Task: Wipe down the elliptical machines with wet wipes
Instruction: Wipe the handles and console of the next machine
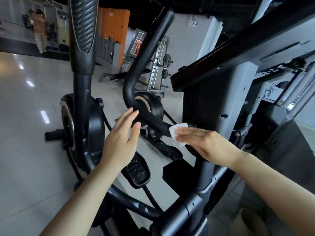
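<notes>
Room: gym hall with a pale glossy tiled floor (30, 133), an orange wall panel (112, 26) in the far background and a weight rack (160, 65) with plates behind the handlebar.
Landmark: curved black handlebar (148, 53) of the elliptical machine — it rises from top centre, bends low and runs right into the grey console column (219, 92).
Wet wipe: white folded wipe (177, 133) lies against the lower run of the handlebar, close to where the bar meets the column.
Right hand: right hand (209, 143) comes in from the right, fingers straight and flat, pressing the wipe onto the handlebar; part of the wipe shows past the fingertips.
Left hand: left hand (122, 133) sits just left of the handlebar's lower bend, fingers extended and relaxed, holding nothing; whether the fingertips touch the bar I cannot tell.
Below the handlebar: two black studded pedals (138, 169) and a dark flywheel housing (151, 106) behind the bend.
Left of the handlebar: upright moving arm with a ribbed black grip (83, 24) — well apart from both hands — and another flywheel (68, 123) at its base.
</notes>
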`<state>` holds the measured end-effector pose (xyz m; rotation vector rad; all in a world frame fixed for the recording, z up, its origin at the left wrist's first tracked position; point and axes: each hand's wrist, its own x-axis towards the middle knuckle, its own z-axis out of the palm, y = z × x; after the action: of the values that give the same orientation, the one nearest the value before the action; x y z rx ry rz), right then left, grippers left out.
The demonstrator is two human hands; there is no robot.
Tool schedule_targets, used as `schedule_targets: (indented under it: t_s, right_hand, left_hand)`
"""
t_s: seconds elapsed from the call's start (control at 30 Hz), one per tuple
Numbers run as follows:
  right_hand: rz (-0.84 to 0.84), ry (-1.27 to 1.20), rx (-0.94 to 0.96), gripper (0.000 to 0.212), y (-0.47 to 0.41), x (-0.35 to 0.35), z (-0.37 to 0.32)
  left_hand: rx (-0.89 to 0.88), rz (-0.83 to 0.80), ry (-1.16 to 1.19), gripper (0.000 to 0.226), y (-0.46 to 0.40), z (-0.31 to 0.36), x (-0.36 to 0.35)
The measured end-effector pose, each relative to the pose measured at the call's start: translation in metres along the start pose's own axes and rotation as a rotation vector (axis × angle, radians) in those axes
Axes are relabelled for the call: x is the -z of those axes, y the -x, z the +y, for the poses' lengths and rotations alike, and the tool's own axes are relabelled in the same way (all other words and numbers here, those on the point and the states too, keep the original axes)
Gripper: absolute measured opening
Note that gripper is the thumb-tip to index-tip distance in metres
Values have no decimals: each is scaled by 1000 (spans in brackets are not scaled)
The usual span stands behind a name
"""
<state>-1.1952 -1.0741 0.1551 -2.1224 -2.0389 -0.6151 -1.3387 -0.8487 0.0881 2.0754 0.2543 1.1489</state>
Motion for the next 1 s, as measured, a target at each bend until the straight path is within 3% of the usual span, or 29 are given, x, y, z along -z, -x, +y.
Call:
schedule_targets:
  t_s: [0.07, 0.17, 0.3, 0.4, 0.47, 0.53, 0.6, 0.8, 0.9, 1.0]
  right_hand:
    - [65, -43, -135, 34, 12, 3, -6]
    - [340, -140, -369, 29, -15, -2, -26]
    - [784, -313, -601, 27, -124, -2, -58]
    - [922, -376, -676, 23, -197, -16, -66]
    - [896, -354, -689, 29, -223, -37, -72]
    - [819, -312, -683, 52, -231, -53, -80]
    - [788, -235, -659, 61, -230, -62, -80]
    - [490, -124, -644, 45, -207, -75, -90]
    - [205, 43, -578, 45, -192, -61, -81]
    - [-55, 162, -396, 49, -159, -36, -63]
  left_hand:
    - [19, -23, 36, 46, -1, 3, -6]
    - [102, 37, 149, 43, -3, 11, -10]
    - [168, 104, 205, 42, -6, 14, 3]
    - [183, 104, 171, 44, -9, 10, 22]
    - [182, 60, 160, 44, -8, 6, 35]
    - [163, 8, 123, 44, -3, 2, 44]
    - [186, 12, 95, 42, 1, -1, 47]
    - [218, 60, 142, 42, 10, 4, 36]
    - [218, 79, 167, 40, 11, 6, 29]
    - [197, 120, 198, 37, 10, 13, 12]
